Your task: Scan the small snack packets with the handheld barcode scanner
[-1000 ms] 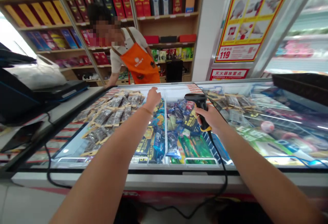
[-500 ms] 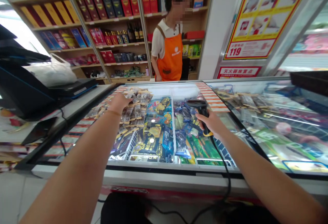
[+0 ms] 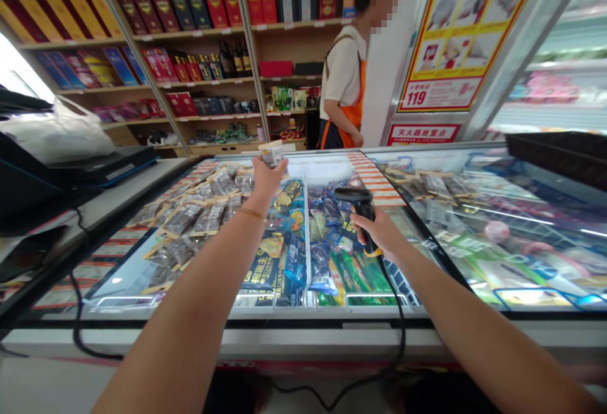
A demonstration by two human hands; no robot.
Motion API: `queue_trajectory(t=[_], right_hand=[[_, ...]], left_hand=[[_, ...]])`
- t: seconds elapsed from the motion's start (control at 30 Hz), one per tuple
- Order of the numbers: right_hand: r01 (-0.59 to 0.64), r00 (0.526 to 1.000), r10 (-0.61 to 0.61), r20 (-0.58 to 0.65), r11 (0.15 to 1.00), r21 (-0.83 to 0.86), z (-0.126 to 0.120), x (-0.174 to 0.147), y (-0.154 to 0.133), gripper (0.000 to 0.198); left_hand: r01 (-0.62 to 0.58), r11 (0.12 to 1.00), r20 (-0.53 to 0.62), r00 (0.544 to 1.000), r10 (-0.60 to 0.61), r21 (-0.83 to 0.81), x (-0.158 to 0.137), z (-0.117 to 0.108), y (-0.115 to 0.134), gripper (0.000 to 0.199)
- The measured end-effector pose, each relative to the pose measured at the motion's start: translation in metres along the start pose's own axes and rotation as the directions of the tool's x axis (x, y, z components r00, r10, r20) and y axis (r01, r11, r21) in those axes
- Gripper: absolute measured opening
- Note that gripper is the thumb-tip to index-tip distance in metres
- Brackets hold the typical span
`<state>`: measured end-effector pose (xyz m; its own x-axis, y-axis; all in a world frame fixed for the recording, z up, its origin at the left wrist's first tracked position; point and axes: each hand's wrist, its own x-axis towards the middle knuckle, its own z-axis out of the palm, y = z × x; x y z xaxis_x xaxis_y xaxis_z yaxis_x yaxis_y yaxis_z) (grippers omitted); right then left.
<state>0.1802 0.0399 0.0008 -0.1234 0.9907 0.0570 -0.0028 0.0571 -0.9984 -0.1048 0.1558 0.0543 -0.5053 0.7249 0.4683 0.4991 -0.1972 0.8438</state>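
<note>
Raised above the far part of the glass-topped chest freezer [image 3: 327, 323], my left hand [image 3: 268, 180] grips a small clear packet with a tan header [image 3: 272, 153]. Many similar clear packets with tan strips [image 3: 184, 217] lie spread over the glass to the left of and below that hand. My right hand [image 3: 382, 231] is wrapped round the handle of a black barcode scanner [image 3: 353, 195], held over the middle of the freezer. Its black cable [image 3: 396, 300] hangs over the front edge. Colourful wrapped ice creams [image 3: 272, 256] show beneath the glass.
A person in an orange apron [image 3: 351, 85] stands behind the freezer. Wooden shelves [image 3: 203, 31] with boxes and bottles line the back wall. A second freezer [image 3: 474, 212] with a black tray [image 3: 559, 161] adjoins on the right. A white plastic bag [image 3: 57, 126] sits at left.
My left hand has lifted a packet off the pile and moved right and away. The scanner stays in my right hand. The person behind has moved right and turned.
</note>
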Motion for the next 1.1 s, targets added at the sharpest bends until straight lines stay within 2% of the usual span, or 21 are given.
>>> queue_trajectory(t=[0.13, 0.2, 0.27, 0.37, 0.5, 0.87, 1.1], right_hand=[[-0.014, 1.0, 0.014, 0.002, 1.0, -0.005, -0.003, 0.0, 0.001, 0.038], [-0.021, 1.0, 0.021, -0.006, 1.0, 0.011, -0.004, 0.001, 0.003, 0.039], [-0.014, 1.0, 0.014, -0.003, 1.0, 0.023, -0.004, 0.001, 0.004, 0.04], [0.007, 1.0, -0.007, 0.01, 1.0, 0.01, -0.003, 0.0, 0.004, 0.04], [0.004, 1.0, -0.003, 0.015, 1.0, -0.03, -0.002, -0.002, 0.004, 0.036], [0.003, 0.997, 0.004, 0.082, 0.996, -0.089, -0.003, -0.005, 0.0, 0.034], [-0.001, 0.997, 0.007, 0.077, 0.997, -0.079, -0.003, -0.005, 0.002, 0.035]], left_hand=[[0.153, 0.988, 0.097, 0.984, -0.151, -0.016, -0.041, 0.055, 0.001, 0.024], [0.17, 0.985, 0.128, 0.978, -0.168, -0.008, -0.057, 0.069, -0.002, 0.009], [0.151, 0.989, 0.167, 0.975, -0.149, -0.002, -0.068, 0.076, -0.007, 0.008], [0.134, 0.99, 0.2, 0.972, -0.124, -0.035, -0.075, 0.079, -0.016, 0.01], [0.189, 0.978, 0.211, 0.963, -0.167, -0.089, -0.075, 0.079, -0.022, 0.012], [0.15, 0.986, 0.226, 0.965, -0.131, -0.068, -0.077, 0.081, -0.022, 0.011], [0.166, 0.984, 0.224, 0.964, -0.147, -0.071, -0.077, 0.082, -0.025, 0.011]])
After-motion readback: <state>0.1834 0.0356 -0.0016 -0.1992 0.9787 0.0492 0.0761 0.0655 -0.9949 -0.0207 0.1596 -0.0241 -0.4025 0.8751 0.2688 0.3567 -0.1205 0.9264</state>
